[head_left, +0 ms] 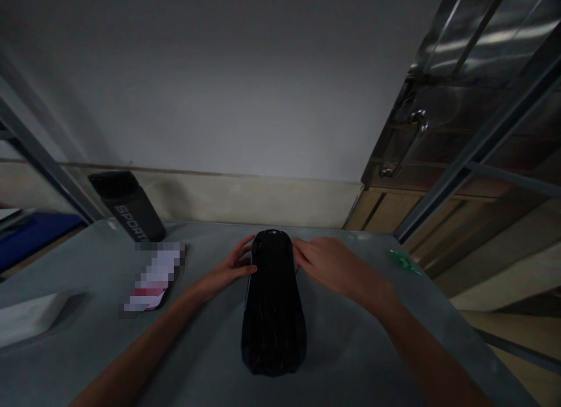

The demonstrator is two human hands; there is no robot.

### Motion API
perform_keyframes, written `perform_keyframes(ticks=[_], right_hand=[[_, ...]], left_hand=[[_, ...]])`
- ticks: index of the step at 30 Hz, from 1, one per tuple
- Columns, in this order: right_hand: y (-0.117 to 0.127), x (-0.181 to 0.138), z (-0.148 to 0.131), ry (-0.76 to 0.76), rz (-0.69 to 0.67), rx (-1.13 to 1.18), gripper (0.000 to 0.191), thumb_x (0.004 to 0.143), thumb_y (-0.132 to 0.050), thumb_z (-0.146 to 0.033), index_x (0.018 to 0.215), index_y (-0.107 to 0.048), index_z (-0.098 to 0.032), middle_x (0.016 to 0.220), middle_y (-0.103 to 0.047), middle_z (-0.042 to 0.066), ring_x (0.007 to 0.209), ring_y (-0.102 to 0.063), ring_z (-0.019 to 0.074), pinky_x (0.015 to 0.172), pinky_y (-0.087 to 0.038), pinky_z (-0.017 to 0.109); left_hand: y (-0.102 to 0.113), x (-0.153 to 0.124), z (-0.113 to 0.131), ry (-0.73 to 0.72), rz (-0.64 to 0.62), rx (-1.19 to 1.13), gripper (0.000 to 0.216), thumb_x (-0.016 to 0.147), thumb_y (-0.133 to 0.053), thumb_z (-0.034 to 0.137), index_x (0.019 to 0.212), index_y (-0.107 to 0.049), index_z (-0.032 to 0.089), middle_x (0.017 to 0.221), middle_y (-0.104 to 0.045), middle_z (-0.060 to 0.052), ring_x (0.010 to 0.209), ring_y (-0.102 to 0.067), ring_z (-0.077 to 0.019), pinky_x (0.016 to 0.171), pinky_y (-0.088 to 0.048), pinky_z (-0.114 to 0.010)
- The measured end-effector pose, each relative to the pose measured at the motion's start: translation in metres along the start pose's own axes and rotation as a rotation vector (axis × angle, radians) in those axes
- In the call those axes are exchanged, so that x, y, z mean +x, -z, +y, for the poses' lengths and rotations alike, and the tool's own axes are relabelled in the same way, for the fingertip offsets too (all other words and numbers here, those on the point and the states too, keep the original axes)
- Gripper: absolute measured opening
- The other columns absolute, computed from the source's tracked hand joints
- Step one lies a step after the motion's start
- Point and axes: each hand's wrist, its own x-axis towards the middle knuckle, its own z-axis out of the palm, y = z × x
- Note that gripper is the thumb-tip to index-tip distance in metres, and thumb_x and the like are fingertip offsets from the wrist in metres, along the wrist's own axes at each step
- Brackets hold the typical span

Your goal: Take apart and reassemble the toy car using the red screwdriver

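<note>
Handling of the black object [275, 305] looks unfinished: the left hand [228, 270], fingers apart, touches its eleven-o'clock edge, the right hand [328, 265] bunches at one o'clock (clamped or not, I cannot tell).

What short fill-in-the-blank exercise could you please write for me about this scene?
The black object is between the person's left grip and ____ grip.
Lettering on the dark container spells ____.
The small scrap on the table is ____ in colour.
Missing words: right; SPORT; green.
</note>
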Motion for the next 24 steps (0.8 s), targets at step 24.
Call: perform_keyframes(ticks=[24], right_hand=[[-0.0051, -0.0064, 0.0034, 0.125, 0.046, 0.051, 0.009, 0.105, -0.055, -0.019, 0.11, -0.063, -0.017, 0.081, -0.073, 0.003, 0.071, -0.067, 0.0191, 0.061, -0.028, 0.032]], left_hand=[[-0.0002, -0.0014, 0.0002, -0.005, -0.002, -0.005, 0.092, 0.09, -0.081, 0.039, 0.167, -0.029, 0.04, 0.173, -0.035, -0.01, 0.154, -0.041, -0.0375, 0.128, -0.027, -0.055]])
